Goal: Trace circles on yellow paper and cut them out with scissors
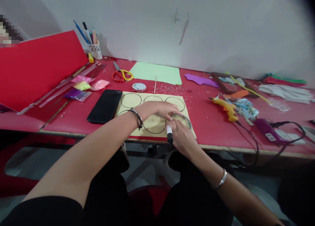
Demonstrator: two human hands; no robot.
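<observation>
A pale yellow sheet (pixel 134 131) with several black circles drawn on it lies at the table's front edge. On its right part lies a thin grey ring (pixel 189 121), yellow paper showing through its middle. My left hand (pixel 163 109) reaches across the sheet, fingers bent down and pressing on the ring's left side. Just in front of it, my right hand (pixel 183 137) is closed around a white marker (pixel 169 134); the dark end points toward me. The marker's tip is hidden by my fingers, close to the ring. The two hands touch or nearly touch.
A black phone (pixel 105 106) lies left of the sheet. Behind are scissors (pixel 122 75), a round lid (pixel 139 87), a stick (pixel 155 84) and green paper (pixel 156 72). To the right lie a yellow glue gun (pixel 226 108) and a purple power box (pixel 270 132) with cables.
</observation>
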